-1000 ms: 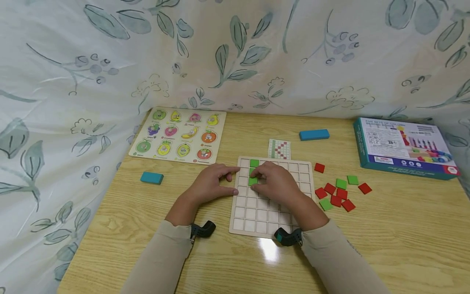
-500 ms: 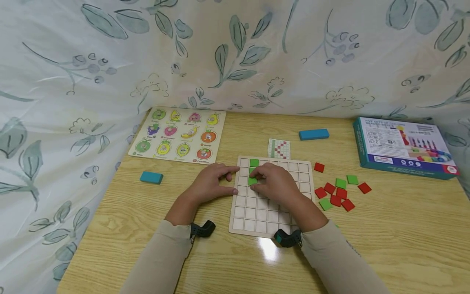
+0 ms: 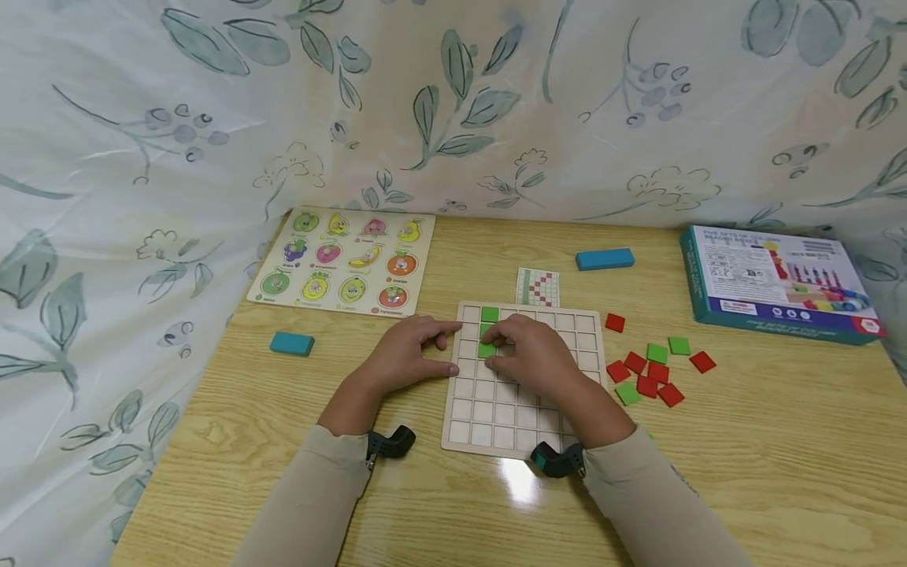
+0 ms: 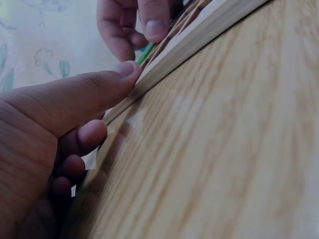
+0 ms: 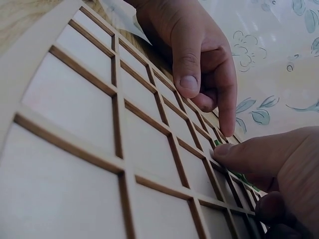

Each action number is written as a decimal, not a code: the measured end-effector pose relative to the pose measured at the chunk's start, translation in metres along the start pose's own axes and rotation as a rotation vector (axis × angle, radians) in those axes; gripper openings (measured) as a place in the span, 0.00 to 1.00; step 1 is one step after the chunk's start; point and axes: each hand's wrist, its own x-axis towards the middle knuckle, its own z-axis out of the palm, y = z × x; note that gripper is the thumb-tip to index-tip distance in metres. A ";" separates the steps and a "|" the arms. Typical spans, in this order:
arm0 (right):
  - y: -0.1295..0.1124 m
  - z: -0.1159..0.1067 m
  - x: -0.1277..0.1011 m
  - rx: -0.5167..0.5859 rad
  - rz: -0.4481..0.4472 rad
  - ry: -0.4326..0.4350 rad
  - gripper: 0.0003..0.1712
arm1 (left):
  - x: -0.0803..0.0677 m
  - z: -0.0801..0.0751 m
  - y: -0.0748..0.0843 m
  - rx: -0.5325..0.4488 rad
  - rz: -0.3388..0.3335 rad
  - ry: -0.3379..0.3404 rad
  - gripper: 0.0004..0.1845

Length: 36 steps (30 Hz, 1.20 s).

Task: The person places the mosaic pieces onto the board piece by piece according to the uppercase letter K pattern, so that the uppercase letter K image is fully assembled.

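Two hands meet on the pale wooden grid board (image 3: 524, 409) in the head view: the left hand (image 3: 407, 354) rests at its left edge, fingers fairly straight, while the right hand (image 3: 531, 354) pinches a green square tile (image 3: 486, 349) in the second column.

Left wrist view: the left thumb (image 4: 75, 94) presses the board's edge (image 4: 199, 35).

Right wrist view: right fingertips (image 5: 229, 152) nip the green tile (image 5: 219, 144) over a cell.

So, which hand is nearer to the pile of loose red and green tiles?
The right hand: it rests on the grid board beside the loose tiles. The left hand holds the board's far edge.
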 end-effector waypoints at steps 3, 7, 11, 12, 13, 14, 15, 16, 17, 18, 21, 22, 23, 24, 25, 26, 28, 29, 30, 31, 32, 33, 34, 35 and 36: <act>0.002 -0.001 -0.002 0.016 -0.010 0.009 0.15 | 0.000 0.001 -0.001 -0.003 0.000 0.003 0.35; 0.006 -0.003 -0.008 0.049 -0.021 0.022 0.15 | 0.000 0.001 -0.002 0.001 0.003 0.006 0.35; 0.011 -0.005 -0.014 0.073 -0.023 0.024 0.15 | 0.000 0.001 -0.002 -0.003 -0.002 0.008 0.36; 0.012 -0.006 -0.016 0.075 -0.020 0.023 0.15 | 0.000 0.001 -0.002 -0.006 -0.004 0.008 0.36; 0.013 -0.006 -0.017 0.074 -0.016 0.024 0.15 | 0.000 0.002 -0.002 -0.008 -0.004 0.009 0.36; 0.015 -0.007 -0.019 0.070 -0.013 0.027 0.15 | 0.000 0.002 -0.002 -0.010 -0.005 0.009 0.36; 0.016 -0.008 -0.021 0.068 -0.007 0.030 0.15 | 0.000 0.002 -0.002 -0.011 -0.005 0.009 0.36; 0.018 -0.009 -0.023 0.070 0.002 0.032 0.15 | 0.000 0.002 -0.002 -0.011 -0.005 0.009 0.36; 0.019 -0.009 -0.025 0.069 0.007 0.035 0.15 | 0.000 0.002 -0.001 -0.011 -0.005 0.009 0.36; 0.021 -0.010 -0.027 0.070 0.011 0.039 0.15 | 0.000 0.002 -0.002 -0.010 -0.003 0.011 0.36; 0.024 -0.014 -0.034 0.078 0.027 0.050 0.15 | 0.000 0.002 -0.001 -0.004 -0.003 0.011 0.36; 0.025 -0.015 -0.036 0.081 0.028 0.054 0.15 | 0.000 0.002 -0.002 -0.003 -0.003 0.010 0.36; 0.025 -0.016 -0.038 0.079 0.027 0.061 0.15 | 0.000 0.002 -0.002 -0.002 -0.003 0.010 0.36; 0.026 -0.017 -0.041 0.079 0.026 0.068 0.15 | 0.000 0.003 -0.002 -0.002 -0.001 0.009 0.36; 0.027 -0.018 -0.043 0.078 0.021 0.075 0.15 | 0.000 0.002 -0.001 -0.001 -0.002 0.008 0.36; 0.028 -0.019 -0.045 0.077 0.015 0.082 0.15 | 0.000 0.002 -0.001 -0.001 -0.001 0.009 0.36; 0.031 -0.022 -0.050 0.084 0.013 0.094 0.15 | 0.001 0.003 -0.001 -0.002 0.001 0.010 0.36; 0.032 -0.023 -0.053 0.086 0.014 0.100 0.15 | 0.001 0.003 -0.001 -0.003 0.003 0.011 0.36; 0.033 -0.024 -0.056 0.088 0.016 0.103 0.15 | 0.001 0.003 -0.001 -0.002 0.005 0.011 0.36; 0.035 -0.026 -0.058 0.089 0.021 0.105 0.15 | 0.001 0.003 -0.001 -0.002 0.005 0.010 0.36; 0.036 -0.027 -0.061 0.089 0.028 0.106 0.15 | 0.001 0.003 -0.001 -0.003 0.005 0.009 0.35; 0.037 -0.028 -0.064 0.088 0.036 0.107 0.16 | 0.001 0.003 -0.001 -0.001 0.006 0.009 0.35; 0.038 -0.029 -0.066 0.085 0.042 0.106 0.16 | 0.000 0.003 -0.001 0.000 0.005 0.009 0.36; 0.039 -0.030 -0.068 0.082 0.047 0.104 0.16 | 0.000 0.002 -0.001 0.000 0.004 0.010 0.36; 0.040 -0.031 -0.070 0.082 0.053 0.101 0.16 | -0.001 0.002 -0.001 0.001 0.003 0.012 0.36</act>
